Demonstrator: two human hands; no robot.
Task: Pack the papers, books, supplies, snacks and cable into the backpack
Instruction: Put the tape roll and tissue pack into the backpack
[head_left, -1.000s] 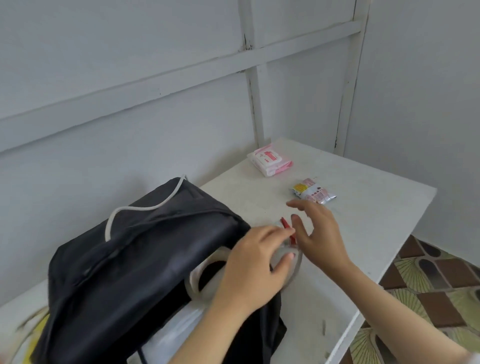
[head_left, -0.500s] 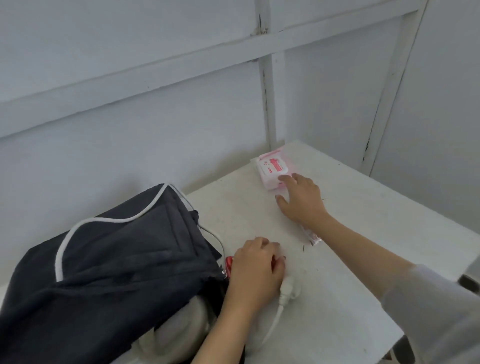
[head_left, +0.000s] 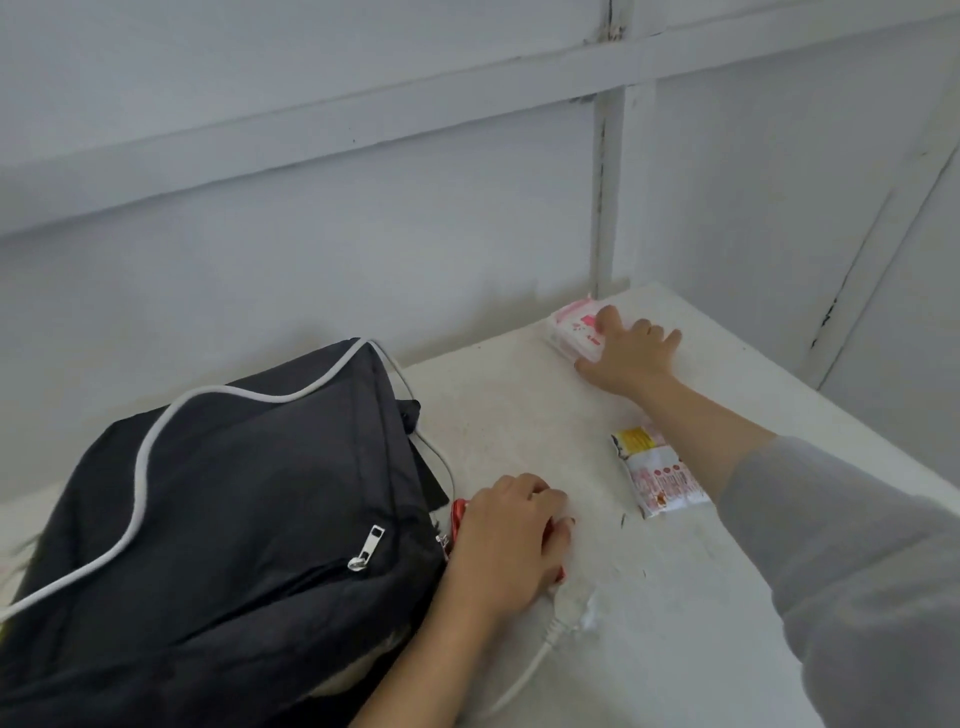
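Here the right hand (head_left: 631, 353) rests spread-fingered on the pink-and-white soft plastic pack (head_left: 571, 332) at one o'clock. The left hand (head_left: 506, 545) curls over the white cable (head_left: 563, 608) beside the black fabric backpack (head_left: 234, 493) at nine. Next, probably: grip the pack and bag it.

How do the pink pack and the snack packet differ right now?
The pink pack sits far back near the wall, with the right hand resting on it; the snack packet lies nearer, untouched, by that forearm. The pink pack is a thick pink-and-white block; the snack packet is flat, white with a yellow end. Both lie on the table, outside the backpack.
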